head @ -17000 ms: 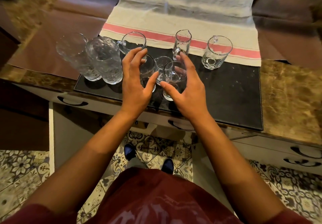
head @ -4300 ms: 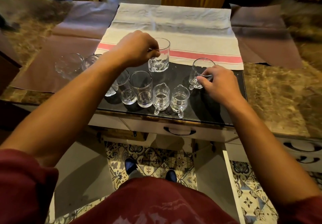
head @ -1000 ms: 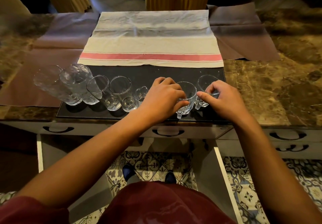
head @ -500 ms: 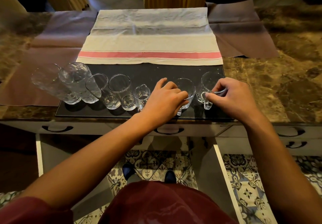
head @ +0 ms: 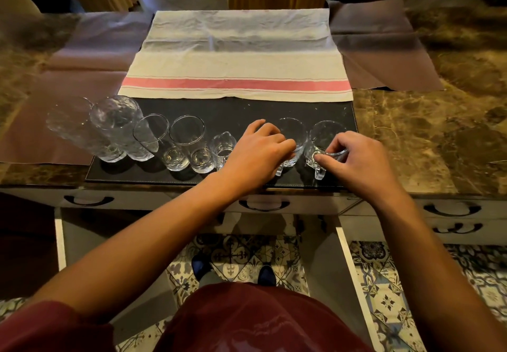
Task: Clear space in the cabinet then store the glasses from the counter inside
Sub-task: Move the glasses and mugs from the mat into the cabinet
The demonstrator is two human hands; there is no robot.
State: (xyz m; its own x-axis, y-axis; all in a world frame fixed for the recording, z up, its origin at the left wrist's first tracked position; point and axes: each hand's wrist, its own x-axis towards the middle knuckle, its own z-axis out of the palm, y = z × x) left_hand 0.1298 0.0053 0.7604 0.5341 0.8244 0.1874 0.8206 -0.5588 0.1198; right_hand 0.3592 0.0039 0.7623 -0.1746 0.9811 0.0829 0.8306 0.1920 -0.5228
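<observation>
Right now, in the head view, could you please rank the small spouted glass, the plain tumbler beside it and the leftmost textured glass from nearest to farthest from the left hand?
From the left hand:
1. Small spouted glass, just left of it.
2. Plain tumbler, next one left in the row.
3. Leftmost textured glass, at the row's far left end.

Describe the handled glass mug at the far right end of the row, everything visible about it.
The mug is clear glass, empty, with a wide round mouth and a thick handle pointing toward the person. It stands upright on the black mat, last in the row, close beside another handled mug, though contact between them cannot be judged. The right hand pinches its near rim between thumb and fingers. Its base sits near the mat's front edge.
</observation>
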